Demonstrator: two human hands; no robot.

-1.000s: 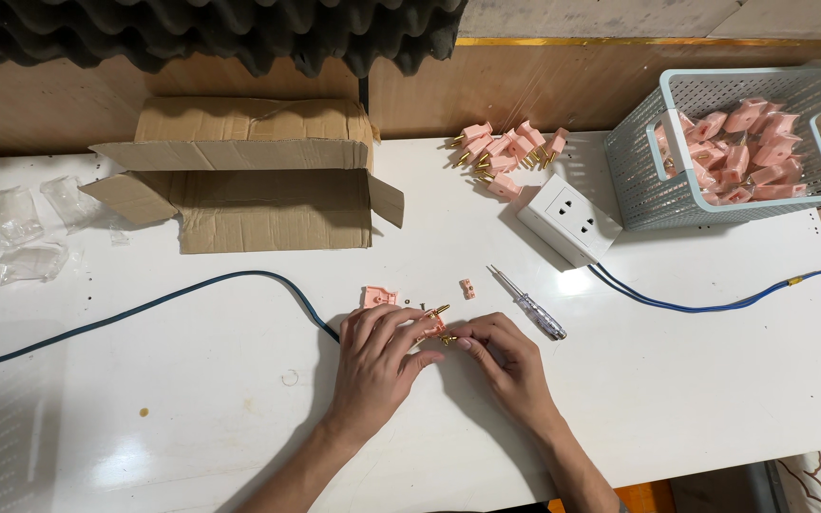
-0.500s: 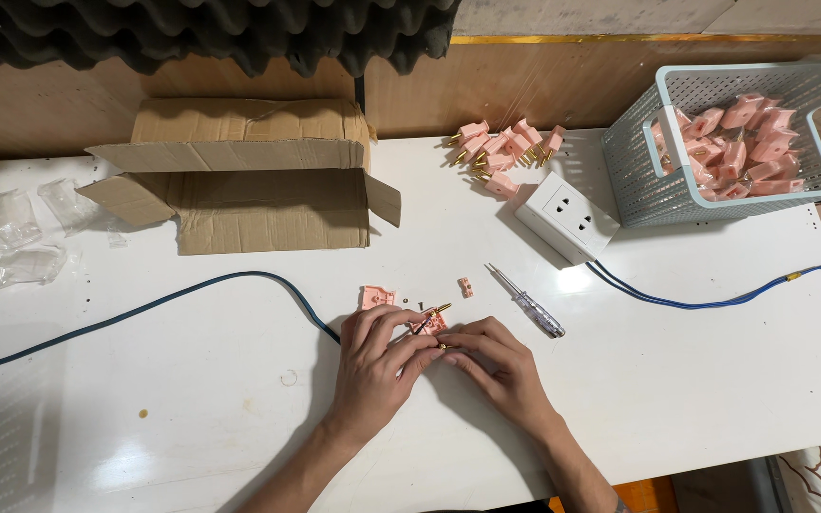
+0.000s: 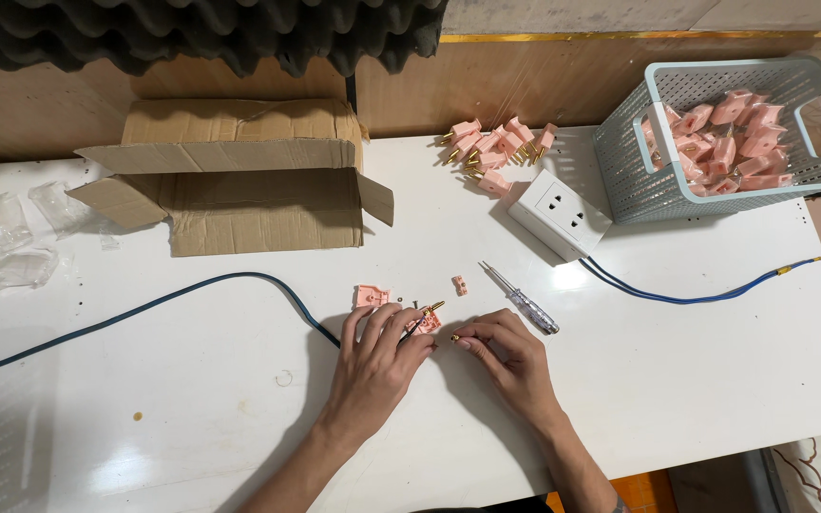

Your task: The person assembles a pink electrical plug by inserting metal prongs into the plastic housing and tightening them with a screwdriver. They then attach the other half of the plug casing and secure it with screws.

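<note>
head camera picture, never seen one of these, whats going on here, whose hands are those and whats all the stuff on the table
The picture comes from a camera worn on a person's head, looking down, so the two bare hands are that person's own. The left hand holds a pink plug part with brass pins against the white table, where a dark blue cable ends. The right hand pinches a tiny brass piece at its fingertips.

Lying nearby are another pink plug half, a small pink bit and a screwdriver. Farther back are an open cardboard box, a pile of pink plugs, a white socket block on a blue cord, a basket of more pink plugs, and clear plastic bags at the left.
</note>
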